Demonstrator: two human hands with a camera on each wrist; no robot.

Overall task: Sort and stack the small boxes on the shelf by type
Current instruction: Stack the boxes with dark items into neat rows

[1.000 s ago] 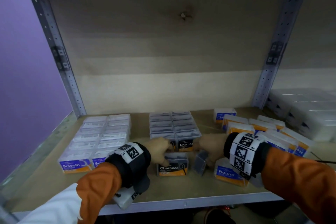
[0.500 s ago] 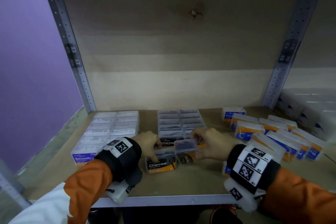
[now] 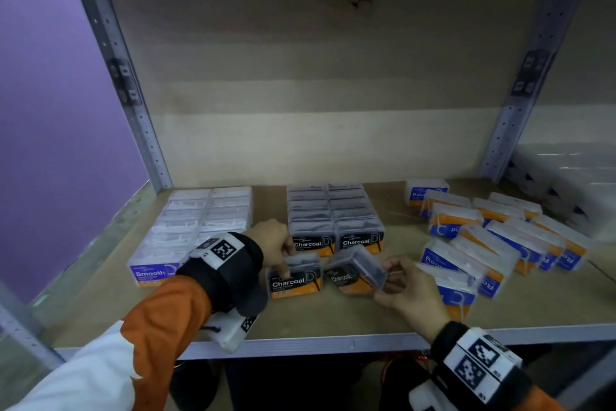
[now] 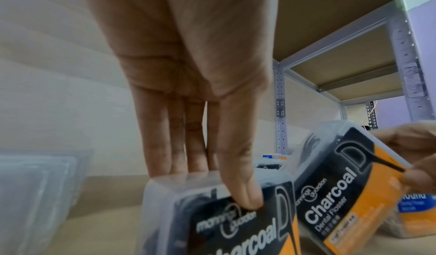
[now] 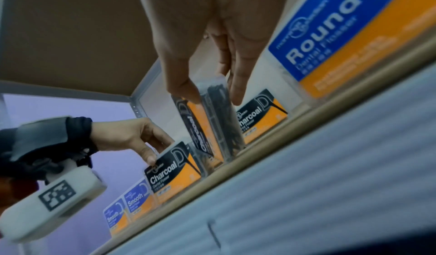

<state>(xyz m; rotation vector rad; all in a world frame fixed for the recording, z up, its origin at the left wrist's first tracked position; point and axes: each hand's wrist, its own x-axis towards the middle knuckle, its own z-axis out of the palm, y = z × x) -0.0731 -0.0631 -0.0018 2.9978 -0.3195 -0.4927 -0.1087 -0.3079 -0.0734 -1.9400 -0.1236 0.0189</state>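
Purple wall [image 3: 50,110] to the left, pale board behind, and a wooden shelf [image 3: 333,320] between grey metal uprights – that is where the sorting goes on. Furthest left sits the Smooth block [image 3: 186,230], clear boxes packed in two neat columns with labels facing out, apparently finished. Next comes the left hand [image 3: 271,240], its thumb on the label and fingers over the back of the upright Charcoal box [image 3: 295,279], pinching it where it stands on the shelf just in front of the Charcoal block [image 3: 335,215]; I judge it is being steadied so a neighbour can go in beside it. That neighbour is the tilted Charcoal box [image 3: 355,272], gripped by its narrow sides in the right hand [image 3: 408,290] – thumb one side, fingers the other – and canted over with a lower corner at or near the shelf, probably being turned to stand label-forward like the rest. To the right the Round boxes [image 3: 493,237] lie loose and overlapping at odd angles, not yet sorted, and at the far edge white stacked boxes [image 3: 566,177] fill the next bay
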